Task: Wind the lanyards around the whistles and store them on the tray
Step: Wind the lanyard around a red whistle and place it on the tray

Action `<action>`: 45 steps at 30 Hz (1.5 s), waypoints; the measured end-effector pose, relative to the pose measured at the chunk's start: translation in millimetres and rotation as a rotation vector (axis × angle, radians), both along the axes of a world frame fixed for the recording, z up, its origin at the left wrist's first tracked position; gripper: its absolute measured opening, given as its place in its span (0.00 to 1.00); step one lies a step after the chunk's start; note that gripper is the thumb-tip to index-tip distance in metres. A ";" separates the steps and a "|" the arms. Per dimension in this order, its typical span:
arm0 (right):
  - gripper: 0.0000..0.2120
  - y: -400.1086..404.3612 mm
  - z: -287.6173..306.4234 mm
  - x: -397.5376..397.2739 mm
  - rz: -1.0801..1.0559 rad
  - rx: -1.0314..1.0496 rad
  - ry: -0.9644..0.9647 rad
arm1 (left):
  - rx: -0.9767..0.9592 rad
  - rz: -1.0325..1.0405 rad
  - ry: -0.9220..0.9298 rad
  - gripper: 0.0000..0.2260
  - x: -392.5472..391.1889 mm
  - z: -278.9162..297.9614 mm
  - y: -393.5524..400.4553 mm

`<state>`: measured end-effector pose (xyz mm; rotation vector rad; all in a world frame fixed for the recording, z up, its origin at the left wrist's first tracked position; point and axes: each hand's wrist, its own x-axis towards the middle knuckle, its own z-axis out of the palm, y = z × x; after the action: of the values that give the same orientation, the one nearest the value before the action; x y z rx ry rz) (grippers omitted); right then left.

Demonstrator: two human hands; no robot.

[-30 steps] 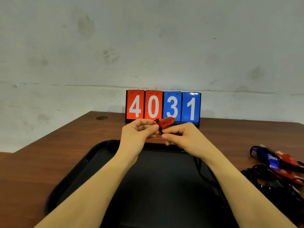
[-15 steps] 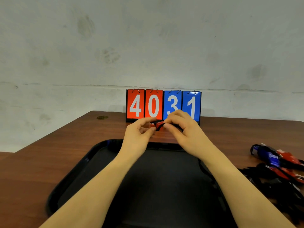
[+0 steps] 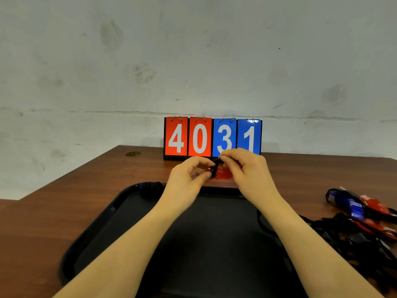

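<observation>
Red whistle (image 3: 222, 173) pinched in left hand (image 3: 189, 177) — long axis lying left-right above tray (image 3: 103, 220); right hand (image 3: 247, 168) pinching black lanyard (image 3: 216, 163) at its top.

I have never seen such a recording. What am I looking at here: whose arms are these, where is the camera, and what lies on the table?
There is no machine. A person wears a camera on the head, so you see their own two arms from above. The left hand and right hand together hold a red whistle, and the right fingers pinch its black lanyard. Below lies a black tray on a brown table. A wound blue whistle sits in the tray's far corner. At right waits a pile of whistles. Behind stands a scoreboard reading 4031.
</observation>
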<state>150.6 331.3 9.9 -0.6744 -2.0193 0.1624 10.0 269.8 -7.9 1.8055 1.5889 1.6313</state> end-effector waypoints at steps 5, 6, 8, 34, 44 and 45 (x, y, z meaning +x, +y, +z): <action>0.06 2.0 1.3 1.9 0.076 -0.230 0.159 | -0.018 -0.036 -0.005 0.11 0.6 1.7 -1.8; 0.05 2.2 2.3 2.6 0.103 -0.289 0.187 | -0.028 -0.048 -0.010 0.11 0.4 2.6 -2.6; 0.03 2.9 5.7 5.1 0.150 -0.383 0.233 | -0.049 -0.072 -0.026 0.12 -0.6 4.9 -4.9; 0.11 -9.0 13.1 6.6 0.503 -0.607 -0.019 | 0.014 0.277 -0.142 0.08 -14.9 2.7 4.3; 0.06 -4.8 3.6 -1.8 0.205 -0.208 -0.015 | -0.012 0.252 0.123 0.10 -11.8 -2.1 3.5; 0.07 -3.7 2.3 -1.9 0.189 -0.205 -0.021 | -0.013 0.235 0.148 0.11 -10.9 -2.1 3.1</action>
<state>148.7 327.6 12.2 -0.6129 -2.1037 0.4814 -0.9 272.9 -9.9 1.8290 1.9364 1.6084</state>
